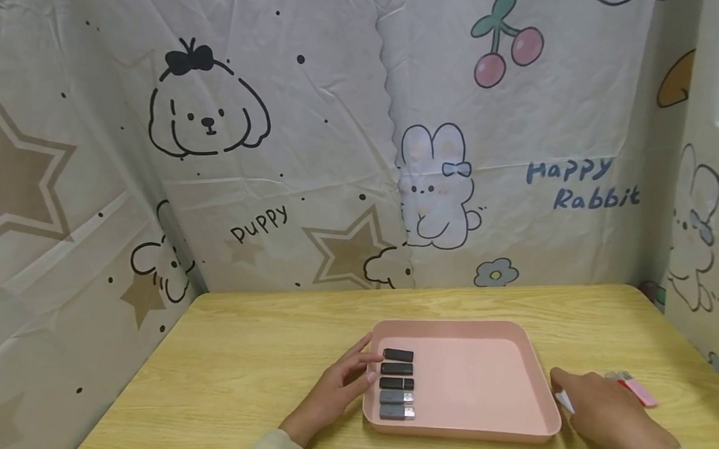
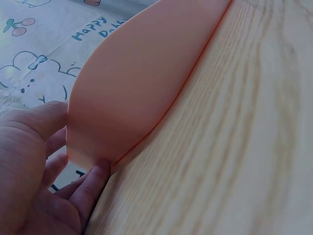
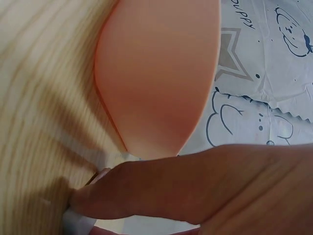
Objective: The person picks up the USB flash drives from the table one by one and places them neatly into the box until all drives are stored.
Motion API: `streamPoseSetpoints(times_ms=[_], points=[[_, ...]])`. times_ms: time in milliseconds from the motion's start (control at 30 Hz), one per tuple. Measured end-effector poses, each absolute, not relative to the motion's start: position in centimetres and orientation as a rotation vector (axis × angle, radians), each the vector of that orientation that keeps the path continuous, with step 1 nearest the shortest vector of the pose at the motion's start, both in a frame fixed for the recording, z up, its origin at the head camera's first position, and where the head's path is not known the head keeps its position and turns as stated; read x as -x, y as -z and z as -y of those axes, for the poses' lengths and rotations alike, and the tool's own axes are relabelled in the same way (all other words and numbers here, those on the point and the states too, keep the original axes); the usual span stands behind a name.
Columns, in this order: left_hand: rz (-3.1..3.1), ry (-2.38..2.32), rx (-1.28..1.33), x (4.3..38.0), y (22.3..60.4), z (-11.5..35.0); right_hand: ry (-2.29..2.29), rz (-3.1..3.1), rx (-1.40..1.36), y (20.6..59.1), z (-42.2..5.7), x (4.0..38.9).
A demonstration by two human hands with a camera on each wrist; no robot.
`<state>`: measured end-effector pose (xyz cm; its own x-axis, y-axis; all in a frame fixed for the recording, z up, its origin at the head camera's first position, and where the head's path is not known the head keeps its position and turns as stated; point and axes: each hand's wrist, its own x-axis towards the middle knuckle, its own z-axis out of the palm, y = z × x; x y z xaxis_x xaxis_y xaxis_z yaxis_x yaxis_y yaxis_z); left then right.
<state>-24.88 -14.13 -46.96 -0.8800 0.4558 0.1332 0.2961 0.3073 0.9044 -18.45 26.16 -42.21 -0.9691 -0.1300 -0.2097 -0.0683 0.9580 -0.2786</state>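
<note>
A pink tray stands on the table. At its left side lies a column of several USB sticks: black ones at the back, such as the rear black USB stick, and grey ones with bare metal plugs in front, such as the grey USB stick. My left hand holds the tray's left wall, thumb and forefinger over the rim, other fingers against the outside. Just outside the right wall, my right hand pinches a white USB stick, mostly hidden by the fingers; in the right wrist view only a blurred part shows.
Right of my right hand, a pink USB stick and other partly covered sticks with red and metal parts lie on the wooden table. A printed cloth hangs behind the table and along both sides.
</note>
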Motion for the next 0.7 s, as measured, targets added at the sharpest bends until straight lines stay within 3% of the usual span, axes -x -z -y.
streamPoseSetpoints(times_ms=[700], points=[[-2.403, -1.628, -0.698, 25.06, 47.28, 14.32, 0.361, -2.976, 0.110, 41.59, -25.95, 18.25]])
